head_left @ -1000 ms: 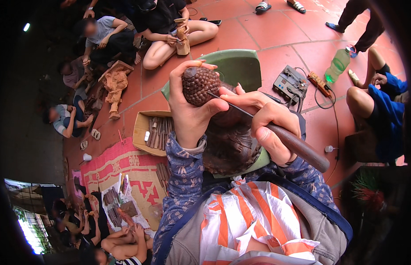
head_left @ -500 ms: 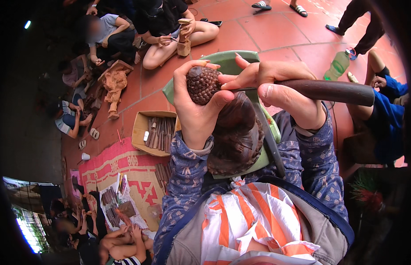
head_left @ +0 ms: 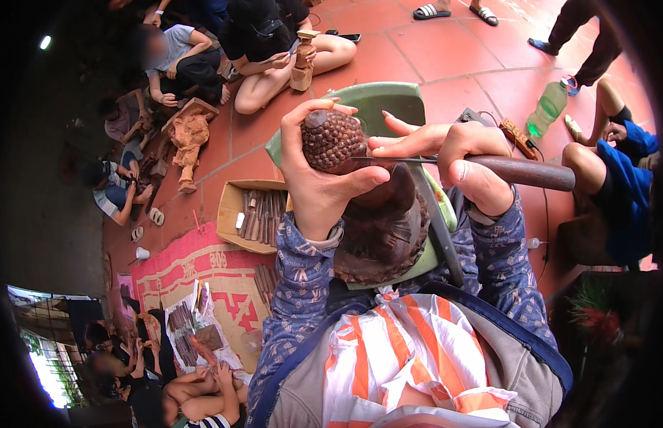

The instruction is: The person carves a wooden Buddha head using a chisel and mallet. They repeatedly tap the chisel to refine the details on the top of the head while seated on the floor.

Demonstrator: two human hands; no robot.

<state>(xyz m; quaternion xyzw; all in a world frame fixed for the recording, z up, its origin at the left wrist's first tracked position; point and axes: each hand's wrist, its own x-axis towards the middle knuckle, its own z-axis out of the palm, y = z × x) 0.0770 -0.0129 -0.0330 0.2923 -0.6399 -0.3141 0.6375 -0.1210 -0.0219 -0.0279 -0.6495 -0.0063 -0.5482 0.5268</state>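
A dark brown carved wooden statue [head_left: 381,246] lies in front of me, its rounded head [head_left: 333,141] covered in small knobs. My left hand [head_left: 318,196] wraps round that head, fingers over the far side and thumb along the near right. In my right hand [head_left: 477,160] is a carving chisel [head_left: 534,172] with a dark wooden handle. Its thin blade points left, and the tip reaches the side of the head by my left thumb. The exact cutting edge is too small to make out. My right fingertips stretch along the blade toward the head.
A green plastic tub [head_left: 388,103] sits beneath the statue, with a dark bar [head_left: 440,232] along its right. To the left, a cardboard box [head_left: 228,214] holds several chisels beside a patterned mat [head_left: 167,264]. A power strip [head_left: 518,137] and green bottle [head_left: 547,107] stand right. People sit around.
My right hand and the chisel have shifted left and slightly lower, and more of the blade shows. My left thumb has swung out to the right; the left hand still holds the head.
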